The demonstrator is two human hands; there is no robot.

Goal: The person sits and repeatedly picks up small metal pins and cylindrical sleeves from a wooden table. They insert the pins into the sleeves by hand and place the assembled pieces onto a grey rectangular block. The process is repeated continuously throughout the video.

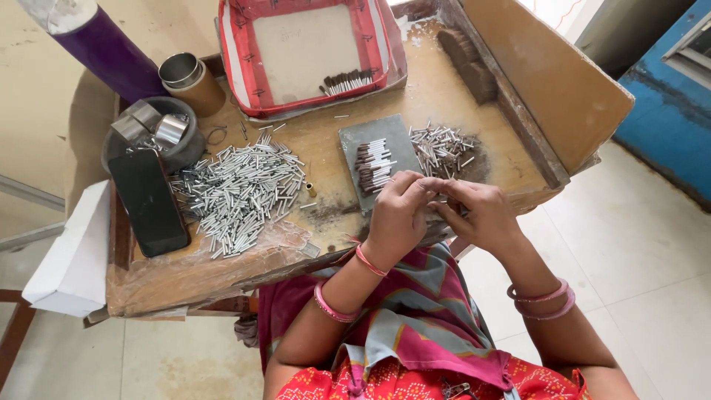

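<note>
Left hand [400, 211], right hand [478, 211] meet fingertip to fingertip over table edge [222, 270], pinching something too small to identify.

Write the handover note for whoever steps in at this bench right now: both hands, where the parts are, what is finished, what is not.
Left hand and right hand: together at the table's near edge, fingertips pinching something small between them; it is too hidden to name.
Parts: big pile of bare metal tubes at centre-left; smaller pile of tubes on dark powder to the right.
Done, it seems: a row of brown-tipped tubes on the grey slab, and another batch in the red-edged tray.
Left: judging by the large pile, most tubes remain untouched.
Also there: a black phone by the bowl.
</note>
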